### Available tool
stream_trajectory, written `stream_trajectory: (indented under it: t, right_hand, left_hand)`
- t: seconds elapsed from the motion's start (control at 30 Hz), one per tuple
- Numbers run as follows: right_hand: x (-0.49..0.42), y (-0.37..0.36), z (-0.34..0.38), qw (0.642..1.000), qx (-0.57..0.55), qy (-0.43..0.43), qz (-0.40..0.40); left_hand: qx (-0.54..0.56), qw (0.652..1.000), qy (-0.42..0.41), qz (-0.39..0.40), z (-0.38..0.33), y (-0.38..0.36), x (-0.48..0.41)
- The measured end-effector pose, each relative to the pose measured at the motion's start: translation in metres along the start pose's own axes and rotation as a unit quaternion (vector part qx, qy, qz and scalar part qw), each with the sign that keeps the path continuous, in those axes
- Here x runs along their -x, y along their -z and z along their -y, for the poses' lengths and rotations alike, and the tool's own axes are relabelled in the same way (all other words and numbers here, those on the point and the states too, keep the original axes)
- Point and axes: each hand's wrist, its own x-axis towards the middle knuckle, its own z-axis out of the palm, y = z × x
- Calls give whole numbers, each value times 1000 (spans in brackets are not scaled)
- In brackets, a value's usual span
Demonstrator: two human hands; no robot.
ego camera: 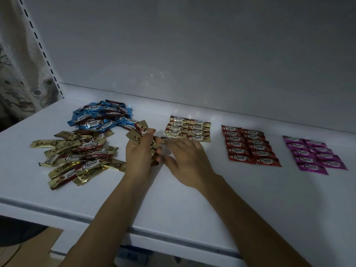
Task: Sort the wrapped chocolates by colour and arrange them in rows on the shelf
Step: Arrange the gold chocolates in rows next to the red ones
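Observation:
A white shelf (pixel 192 199) carries wrapped chocolates. At the back left lies a loose blue pile (pixel 100 116). In front of it a loose gold pile (pixel 77 157) spreads out. Neat gold rows (pixel 187 131) sit mid-shelf, red rows (pixel 250 146) to their right, and purple rows (pixel 312 154) at the far right. My left hand (pixel 140 151) grips a bunch of gold chocolates (pixel 137 134), fanned upward. My right hand (pixel 188 160) is just right of it, below the gold rows, fingers stretched forward over a gold chocolate (pixel 165 139) at the rows' near left corner.
The shelf's back wall (pixel 192 54) rises behind the rows. A slotted upright (pixel 40 45) stands at the left, with patterned fabric (pixel 17 74) beyond it. The shelf's front edge (pixel 173 230) runs across below my forearms. A brown box (pixel 28 245) sits lower left.

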Motion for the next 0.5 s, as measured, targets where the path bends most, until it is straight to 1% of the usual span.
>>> stream_trajectory:
  t: [0.1, 0.3, 0.4, 0.5]
  right_hand:
    - [-1, -2, 0, 1000, 1, -11, 16]
    - [-2, -4, -2, 1000, 5, -19, 19]
    - [0, -3, -1, 999, -27, -17, -5]
    - [3, 5, -6, 997, -46, -55, -43]
  left_hand:
    - [-1, 1000, 0, 10, 0, 1, 0]
    - [-24, 1000, 5, 16, 2, 3, -2]
    - [-29, 999, 2, 16, 2, 3, -2]
    - [-36, 999, 6, 22, 2, 4, -2]
